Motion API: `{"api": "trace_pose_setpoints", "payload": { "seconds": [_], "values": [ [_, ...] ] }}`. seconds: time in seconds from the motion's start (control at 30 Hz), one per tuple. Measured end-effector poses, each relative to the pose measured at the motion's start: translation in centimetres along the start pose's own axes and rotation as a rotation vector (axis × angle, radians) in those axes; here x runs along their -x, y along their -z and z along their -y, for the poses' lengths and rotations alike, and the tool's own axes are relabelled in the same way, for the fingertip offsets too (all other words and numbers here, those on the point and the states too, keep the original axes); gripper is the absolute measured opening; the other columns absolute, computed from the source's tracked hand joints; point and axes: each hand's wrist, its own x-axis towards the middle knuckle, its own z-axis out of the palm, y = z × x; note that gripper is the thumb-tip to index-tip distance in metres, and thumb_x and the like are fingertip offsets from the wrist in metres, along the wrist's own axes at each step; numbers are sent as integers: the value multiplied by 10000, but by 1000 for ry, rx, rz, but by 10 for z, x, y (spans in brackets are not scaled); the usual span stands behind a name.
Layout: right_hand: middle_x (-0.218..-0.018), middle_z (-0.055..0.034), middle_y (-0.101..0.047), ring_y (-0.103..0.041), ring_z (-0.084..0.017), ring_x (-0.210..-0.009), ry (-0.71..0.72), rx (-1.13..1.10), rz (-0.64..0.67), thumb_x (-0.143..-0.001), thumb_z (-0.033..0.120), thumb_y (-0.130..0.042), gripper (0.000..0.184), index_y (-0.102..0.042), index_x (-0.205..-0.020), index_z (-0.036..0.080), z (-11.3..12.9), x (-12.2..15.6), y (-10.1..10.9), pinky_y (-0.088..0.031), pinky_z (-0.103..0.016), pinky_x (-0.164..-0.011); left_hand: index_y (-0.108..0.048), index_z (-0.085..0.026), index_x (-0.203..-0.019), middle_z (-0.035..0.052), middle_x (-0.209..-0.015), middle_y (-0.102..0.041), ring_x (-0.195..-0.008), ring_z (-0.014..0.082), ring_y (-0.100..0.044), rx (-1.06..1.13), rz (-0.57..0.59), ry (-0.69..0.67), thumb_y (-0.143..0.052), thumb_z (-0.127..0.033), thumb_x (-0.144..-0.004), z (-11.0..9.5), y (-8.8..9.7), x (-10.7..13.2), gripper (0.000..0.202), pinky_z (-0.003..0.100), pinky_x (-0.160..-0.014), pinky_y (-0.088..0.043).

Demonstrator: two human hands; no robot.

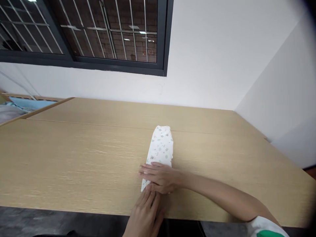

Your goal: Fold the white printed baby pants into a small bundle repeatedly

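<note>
A long, narrow folded white cloth (161, 144) with a small scattered print lies on the wooden tabletop, pointing away from me. It looks like a small garment, but its exact kind does not show. My right hand (161, 177) rests flat across its near part, fingers stretched to the left and a little apart. Close to the table's front edge, my left hand (146, 209) reaches up to the cloth's near end with its fingers extended. Its fingertips meet the right hand's thumb side. The cloth's near right corner is hidden under my hands.
The pale wooden table (74, 158) has a seam running across its far part. White walls (204, 65) stand behind it and at the right, with a dark-framed barred window (111, 33) above. At the far left, a wood-edged compartment holds light blue fabric (32, 103).
</note>
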Motion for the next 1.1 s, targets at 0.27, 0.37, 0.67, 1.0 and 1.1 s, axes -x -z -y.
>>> {"api": "trace_pose_setpoints", "payload": {
  "seconds": [0.27,0.37,0.67,1.0,1.1],
  "values": [
    [-1680,-114,-244,-185,-249,-1568,-205,246,-47,-1095,535,-316,635,-288,-1624,186,-101,-16,16,-164,-480,-1276,-468,-109,-1506,153,-1533,-518,-1402,306,-521,-48,-21,-14,-563,-293,-955,3,-7,4,588,395,-1050,-564],
    [-1682,-113,-216,-162,-268,-1571,-313,276,-41,-1087,567,-276,656,-296,-1624,191,-142,-25,32,-136,-512,-1280,-415,-104,-1545,149,-1557,-487,-1442,315,-471,-41,-16,6,-551,-246,-953,1,-8,5,624,411,-1070,-554],
    [-1680,-127,-242,-195,-264,-1566,-420,357,-79,-1088,500,-213,658,-309,-1613,116,-199,-38,53,-176,-467,-1276,-399,-134,-1560,142,-1582,-452,-1459,329,-438,23,44,58,-543,-210,-963,-4,-3,4,619,459,-1093,-544],
    [-1245,-179,-669,-596,-297,-1174,-394,348,-330,-1047,251,-392,345,-622,-1268,120,-94,-8,52,-433,-471,-1040,-593,-247,-1363,75,-1357,-653,-1254,217,-630,300,128,127,-460,-165,-1036,40,23,-12,363,402,-1054,-562],
    [-1002,-96,-709,-639,-236,-950,-268,141,-247,-1065,365,-430,311,-653,-1149,166,-38,13,38,-493,-384,-881,-674,-224,-1176,78,-1180,-683,-1100,224,-659,292,126,118,-517,-232,-1035,52,28,-18,211,394,-947,-573]
  ]
}}
